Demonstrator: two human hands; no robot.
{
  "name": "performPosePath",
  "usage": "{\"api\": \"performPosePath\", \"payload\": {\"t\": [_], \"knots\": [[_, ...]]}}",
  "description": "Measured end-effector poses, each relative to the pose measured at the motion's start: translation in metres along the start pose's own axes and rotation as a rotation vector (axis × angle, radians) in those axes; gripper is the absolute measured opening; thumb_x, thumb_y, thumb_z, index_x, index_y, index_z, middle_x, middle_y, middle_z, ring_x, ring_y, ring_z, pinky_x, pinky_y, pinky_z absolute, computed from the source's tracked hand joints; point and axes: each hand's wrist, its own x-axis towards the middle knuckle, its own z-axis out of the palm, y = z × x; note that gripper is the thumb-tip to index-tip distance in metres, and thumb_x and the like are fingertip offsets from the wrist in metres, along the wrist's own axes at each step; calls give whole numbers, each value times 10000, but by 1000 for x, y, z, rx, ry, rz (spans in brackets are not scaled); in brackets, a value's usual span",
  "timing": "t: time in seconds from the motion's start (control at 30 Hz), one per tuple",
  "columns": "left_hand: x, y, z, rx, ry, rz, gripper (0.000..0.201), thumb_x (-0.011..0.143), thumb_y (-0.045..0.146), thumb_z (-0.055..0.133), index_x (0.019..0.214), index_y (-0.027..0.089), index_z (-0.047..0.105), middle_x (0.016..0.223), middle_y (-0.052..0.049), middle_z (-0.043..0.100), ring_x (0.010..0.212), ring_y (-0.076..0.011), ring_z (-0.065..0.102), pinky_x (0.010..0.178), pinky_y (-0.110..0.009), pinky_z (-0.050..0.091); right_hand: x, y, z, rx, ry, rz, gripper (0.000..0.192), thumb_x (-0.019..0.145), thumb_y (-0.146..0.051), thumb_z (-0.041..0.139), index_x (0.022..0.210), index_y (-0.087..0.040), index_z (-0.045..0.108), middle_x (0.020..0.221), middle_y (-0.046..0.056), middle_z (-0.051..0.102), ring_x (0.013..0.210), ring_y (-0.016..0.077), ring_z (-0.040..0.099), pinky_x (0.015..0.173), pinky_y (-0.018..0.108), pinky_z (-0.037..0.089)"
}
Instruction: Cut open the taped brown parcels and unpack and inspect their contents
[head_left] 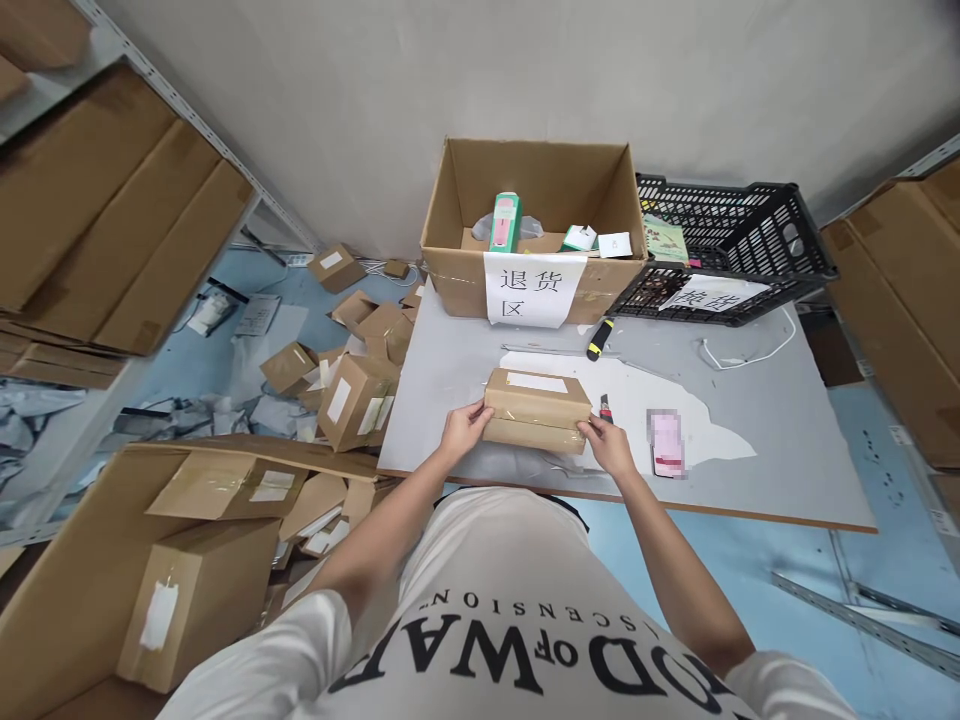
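The grey rectangular worktop carries everything; at its far edge stands a large open brown cardboard carton with a white paper sign. Nearer the person than that carton, by the worktop's front edge, lies a flat brown taped cardboard parcel, its long axis running left to right. The left hand clasps its left end, the right hand its right end; both grips close on it, forearms converging symmetrically.
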Motion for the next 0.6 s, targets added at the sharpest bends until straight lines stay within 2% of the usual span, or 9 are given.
{"api": "performPosePath", "payload": {"t": [0.13, 0.33, 0.6], "knots": [[10, 7, -2, 91, 10, -66, 441, 825, 464, 542, 1096, 147, 686, 1101, -73, 684, 998, -266, 645, 818, -329, 501, 11, -5, -7, -65, 33, 27, 560, 830, -593, 450, 1076, -156, 698, 825, 78, 728, 739, 226, 636, 703, 321, 466], [18, 7, 1, 274, 15, -122, 394, 846, 465, 522, 1029, 177, 719, 977, -74, 724, 912, -250, 673, 740, -288, 477, 20, 1, 0, -71, -15, 87, 511, 834, -579, 445, 1035, -199, 722, 779, 56, 725, 727, 220, 645, 711, 331, 468], [27, -1, 3, 292, 14, -157, 411, 823, 513, 532, 1001, 199, 728, 965, -56, 731, 916, -238, 664, 738, -275, 464, 30, 10, 8, -72, 3, 117, 500, 816, -584, 475, 953, -187, 746, 729, 71, 719, 750, 246, 662, 697, 343, 477]]}}
